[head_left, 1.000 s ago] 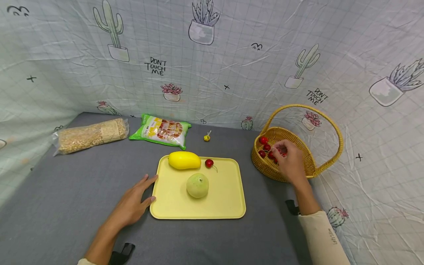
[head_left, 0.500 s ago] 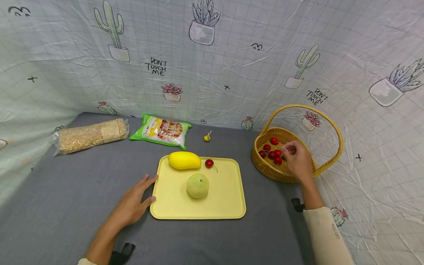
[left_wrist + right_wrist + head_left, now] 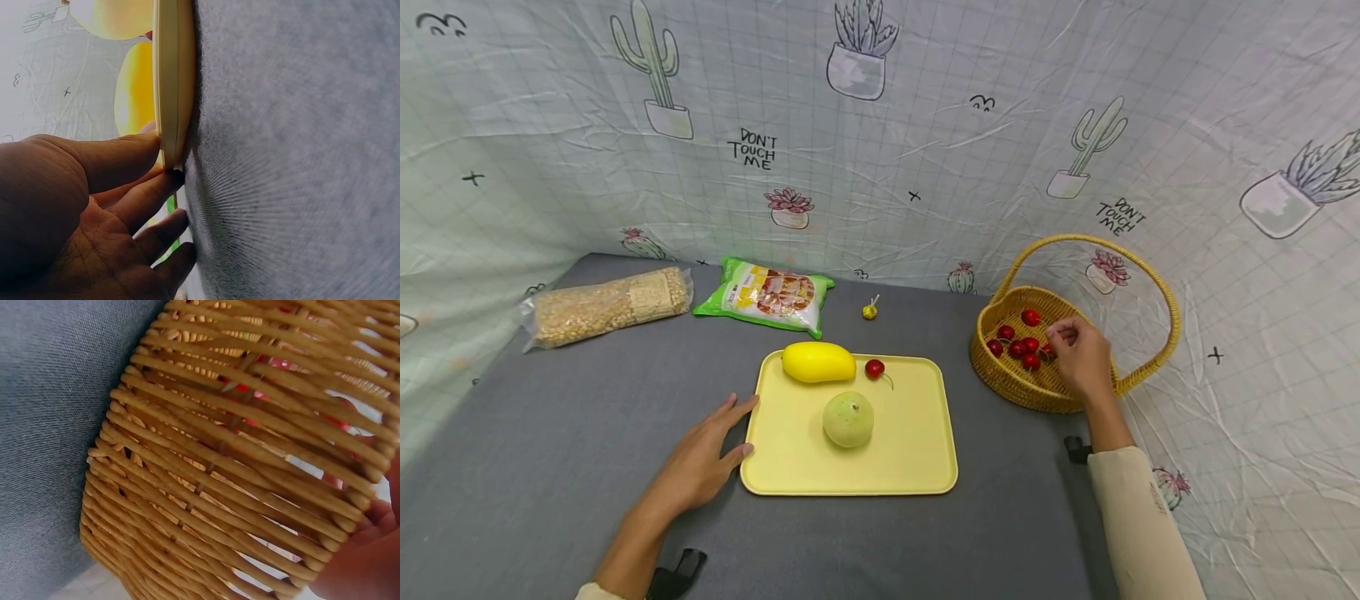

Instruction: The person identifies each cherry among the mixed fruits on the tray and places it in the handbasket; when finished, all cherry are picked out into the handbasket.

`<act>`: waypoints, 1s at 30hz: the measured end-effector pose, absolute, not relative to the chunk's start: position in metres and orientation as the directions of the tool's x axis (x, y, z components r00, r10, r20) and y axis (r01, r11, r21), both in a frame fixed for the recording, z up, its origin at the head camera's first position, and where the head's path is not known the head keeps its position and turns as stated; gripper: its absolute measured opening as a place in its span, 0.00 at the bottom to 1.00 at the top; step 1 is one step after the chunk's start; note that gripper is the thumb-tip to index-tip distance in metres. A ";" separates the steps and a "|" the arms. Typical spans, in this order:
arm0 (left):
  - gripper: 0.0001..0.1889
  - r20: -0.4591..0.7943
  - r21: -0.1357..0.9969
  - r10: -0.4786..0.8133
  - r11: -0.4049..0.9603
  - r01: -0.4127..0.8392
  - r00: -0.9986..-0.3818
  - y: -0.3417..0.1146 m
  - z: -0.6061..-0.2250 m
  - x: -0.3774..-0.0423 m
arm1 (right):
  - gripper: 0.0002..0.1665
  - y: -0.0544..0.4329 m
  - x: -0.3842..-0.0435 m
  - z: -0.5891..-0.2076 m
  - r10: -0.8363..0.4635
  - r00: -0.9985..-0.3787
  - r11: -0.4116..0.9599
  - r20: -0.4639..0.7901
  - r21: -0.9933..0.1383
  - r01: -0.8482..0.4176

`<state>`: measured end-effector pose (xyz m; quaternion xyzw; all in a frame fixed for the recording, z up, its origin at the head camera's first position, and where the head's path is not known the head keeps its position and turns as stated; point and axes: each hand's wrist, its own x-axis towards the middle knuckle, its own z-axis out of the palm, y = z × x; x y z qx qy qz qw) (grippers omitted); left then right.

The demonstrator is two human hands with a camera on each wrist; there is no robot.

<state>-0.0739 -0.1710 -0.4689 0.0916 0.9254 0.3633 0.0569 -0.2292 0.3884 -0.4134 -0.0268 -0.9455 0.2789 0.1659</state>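
Observation:
My left hand (image 3: 700, 462) rests against the left edge of the yellow tray (image 3: 910, 450). Its thumb and index fingertip touch the rim (image 3: 169, 81), the fingers fairly straight. On the tray lie a yellow mango (image 3: 817, 363), a red cherry (image 3: 874, 369) with a stem and a round pale-green fruit (image 3: 848, 420). Over the right side of the wicker basket (image 3: 1022, 390), my right hand (image 3: 1084, 358) has its fingers bent toward the thumb. Just by the fingertips is a cherry (image 3: 1048, 351); whether they pinch it is unclear. Several other cherries (image 3: 1017, 349) lie in the basket. Wicker partly hides the right hand in the right wrist view.
A clear bag of pale kernels (image 3: 606, 308) and a green-edged food packet (image 3: 767, 296) lie at the back left. Behind the tray sits a small yellow lollipop (image 3: 869, 312). The basket's tall handle (image 3: 1165, 308) arches above its right side. Patterned cloth hangs behind the table.
Within the basket, my right hand has moved right, away from the middle cherries. One cherry near the back has shifted right. The left hand and tray stay still.

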 end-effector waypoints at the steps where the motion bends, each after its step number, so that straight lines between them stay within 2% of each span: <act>1: 0.38 -0.039 0.683 0.211 0.719 0.128 -0.977 -0.171 -0.469 -0.074 | 0.12 0.390 -0.232 -0.414 0.142 -0.947 0.845 0.288 -0.534 -0.036; 16: 0.38 -0.065 0.673 0.208 0.731 0.111 -0.976 -0.170 -0.470 -0.076 | 0.12 0.402 -0.261 -0.427 0.120 -0.985 0.865 0.127 -0.500 0.041; 30: 0.38 -0.052 0.680 0.208 0.724 0.118 -0.977 -0.170 -0.469 -0.075 | 0.10 0.413 -0.275 -0.440 0.111 -0.988 0.889 0.106 -0.456 0.051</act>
